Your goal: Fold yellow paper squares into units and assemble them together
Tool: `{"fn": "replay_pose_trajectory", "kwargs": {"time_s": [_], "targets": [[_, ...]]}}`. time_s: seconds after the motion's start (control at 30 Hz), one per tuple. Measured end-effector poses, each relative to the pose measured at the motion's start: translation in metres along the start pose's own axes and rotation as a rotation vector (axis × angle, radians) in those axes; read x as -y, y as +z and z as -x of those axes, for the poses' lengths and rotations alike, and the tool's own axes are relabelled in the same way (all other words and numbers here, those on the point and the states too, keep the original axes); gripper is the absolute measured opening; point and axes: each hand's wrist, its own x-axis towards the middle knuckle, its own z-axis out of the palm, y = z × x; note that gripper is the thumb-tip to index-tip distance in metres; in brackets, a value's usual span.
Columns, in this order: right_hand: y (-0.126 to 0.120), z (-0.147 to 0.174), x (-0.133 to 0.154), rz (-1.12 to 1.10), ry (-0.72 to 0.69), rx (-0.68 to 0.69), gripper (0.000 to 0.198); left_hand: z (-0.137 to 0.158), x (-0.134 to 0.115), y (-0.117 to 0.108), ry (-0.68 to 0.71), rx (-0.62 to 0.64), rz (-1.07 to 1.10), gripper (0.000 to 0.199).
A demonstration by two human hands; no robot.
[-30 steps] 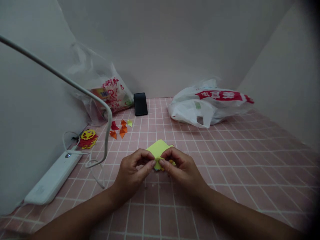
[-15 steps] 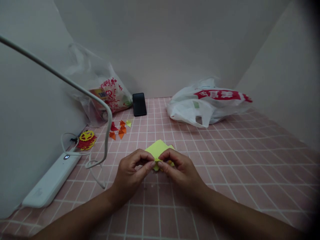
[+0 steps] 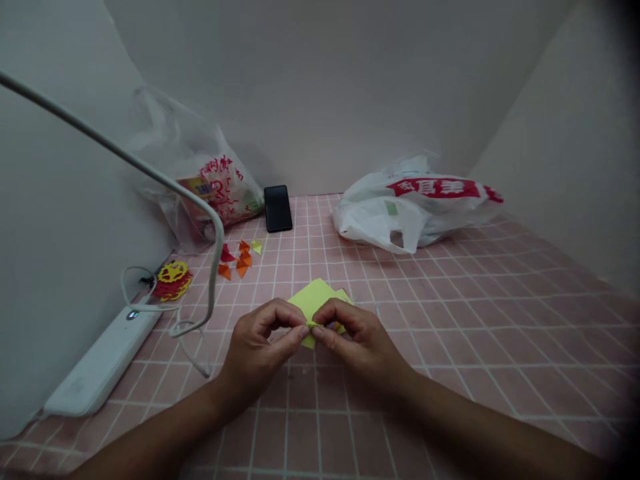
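Observation:
Between the fingertips of both hands is a small folded piece of yellow paper [image 3: 311,325], mostly covered by thumbs and forefingers. My left hand [image 3: 265,340] pinches it from the left, my right hand [image 3: 355,337] from the right, with the thumbs close together. Just behind and under the fingers lies a stack of yellow paper sheets [image 3: 316,293], with other colours showing at its right edge. Several small folded orange paper pieces [image 3: 243,260] rest further back on the left, beside a red piece [image 3: 227,253] and a pale yellow one [image 3: 257,247].
A white power bank [image 3: 103,360] with a cable lies at the left, near yellow and red cut-out discs [image 3: 173,280]. A grey bent rod [image 3: 125,155] crosses the left side. A black phone [image 3: 278,209] leans at the back between two plastic bags [image 3: 235,200], [image 3: 380,220].
The fingertips have drawn slightly closer together, and less of the small yellow paper shows between them. Everything else stays where it was, apart from a slight shift of the view.

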Motion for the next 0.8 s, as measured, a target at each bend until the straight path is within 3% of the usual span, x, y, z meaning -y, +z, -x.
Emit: {"fn": "replay_pose_trajectory", "kwargs": {"time_s": [0.2, 0.47, 0.6, 0.8], "targets": [[0.0006, 0.0, 0.0018, -0.01, -0.012, 0.018, 0.009, 0.004, 0.0019, 0.0011, 0.014, -0.01, -0.045, 0.006], [-0.0005, -0.0008, 0.0018, 0.07, -0.061, -0.014, 0.013, 0.0041, 0.0061, 0.0038, -0.01, 0.03, -0.04, 0.018], [-0.0014, -0.0012, 0.0, 0.053, 0.0, -0.086, 0.014, -0.0013, 0.0032, 0.001, -0.05, 0.072, -0.091, 0.003], [-0.0013, -0.0018, -0.0008, 0.019, 0.002, -0.071, 0.011, -0.002, -0.0004, -0.0003, 0.084, 0.004, -0.193, 0.009]]}}
